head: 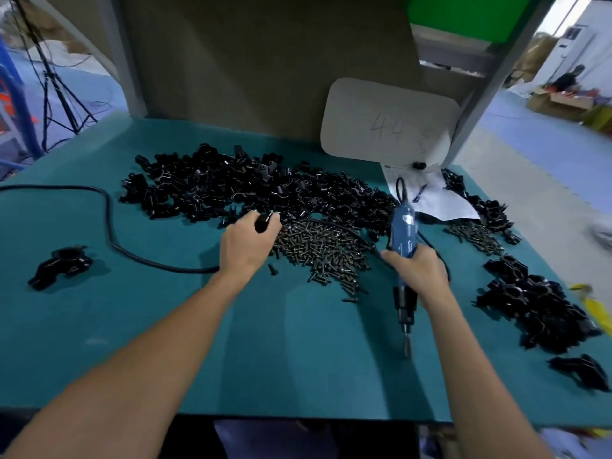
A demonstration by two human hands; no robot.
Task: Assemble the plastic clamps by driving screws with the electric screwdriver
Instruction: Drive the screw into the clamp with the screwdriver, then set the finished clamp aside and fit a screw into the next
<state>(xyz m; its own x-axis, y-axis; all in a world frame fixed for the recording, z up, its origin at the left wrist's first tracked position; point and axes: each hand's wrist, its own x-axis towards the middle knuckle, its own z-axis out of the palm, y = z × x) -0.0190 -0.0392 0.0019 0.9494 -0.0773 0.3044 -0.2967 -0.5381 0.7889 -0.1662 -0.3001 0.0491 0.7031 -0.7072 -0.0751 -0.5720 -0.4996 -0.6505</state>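
1. Reference: the main screw pile [321, 250] lies at mid-bench on the green mat [165, 326]. All positions below are given from it.
2. Left hand [246, 241]: at the pile's left edge. The fingers and thumb are curled round a small black clamp part [263, 223]. It cannot be told whether a screw is pinched with it.
3. Right hand [417, 270]: just right of the pile. The fingers are wrapped firmly round the blue barrel of the electric screwdriver [402, 233]. The bit [406, 346] points down toward the near edge and is engaged with nothing.
4. Stock: the heap of loose clamp parts [248, 187] touches the pile's far side. A second heap of clamps [536, 309], apparently assembled, lies well to the right. One single clamp [61, 266] sits far to the left.
5. The power cable [109, 220] loops left of the pile and runs across its far right part.
6. Step in hand (judgement): collecting components, with no driving under way.
7. Next move (judgement): take one screw from the pile and seat it in the part's bore. Bring the part to the bare mat nearer the operator. Align the bit squarely before triggering, because a tilted bit could slip off the head.
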